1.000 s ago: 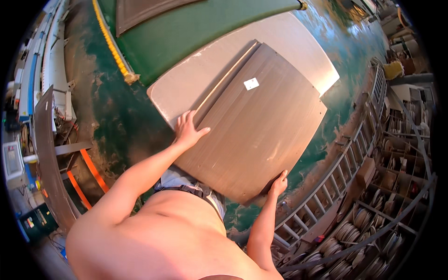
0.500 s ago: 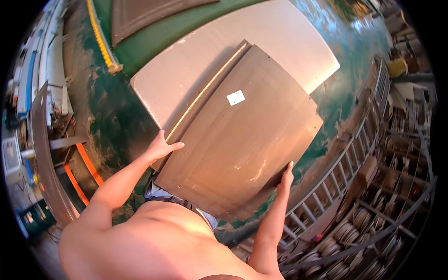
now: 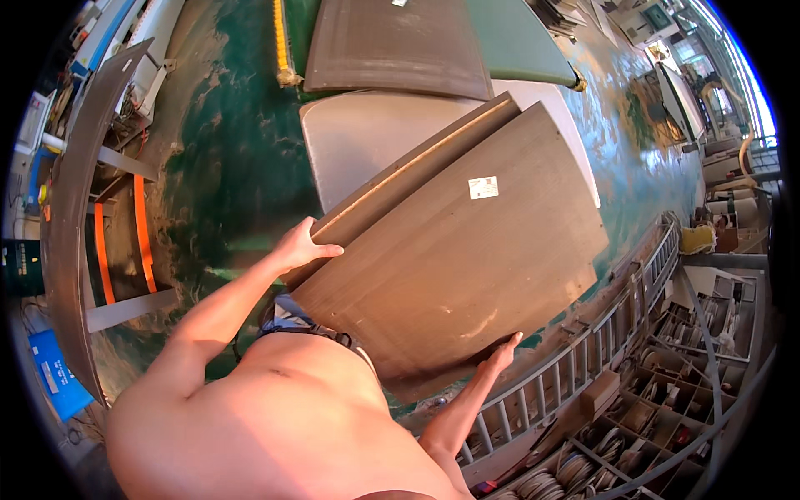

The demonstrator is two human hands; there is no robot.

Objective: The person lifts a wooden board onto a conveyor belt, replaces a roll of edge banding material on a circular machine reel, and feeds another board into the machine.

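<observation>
Two flat brown boards, one over the other and slightly offset, are tilted in front of my body. The upper board [image 3: 442, 258] has curved edges and a small white label [image 3: 483, 187]. Beneath it, the lower board [image 3: 408, 162] shows along the left side with a pale raw edge. My left hand [image 3: 307, 248] grips the left edge, its thumb lying over the top board. At the lower right edge, my right hand [image 3: 500, 353] holds from the side, most of its fingers hidden under the boards. Behind them lies a pale rounded panel [image 3: 367, 137].
Another brown board [image 3: 396, 54] rests on a green surface [image 3: 525, 58] at the back, near a yellow chain strip [image 3: 282, 42]. A ladder-like metal frame [image 3: 567, 362] runs along the right, beside compartments of coils [image 3: 575, 471]. Left stands a frame with orange strips [image 3: 143, 233].
My view has turned, so the pale panel and the back boards sit differently. The held boards have swung clockwise, their far end now further right. Both hands keep their grip.
</observation>
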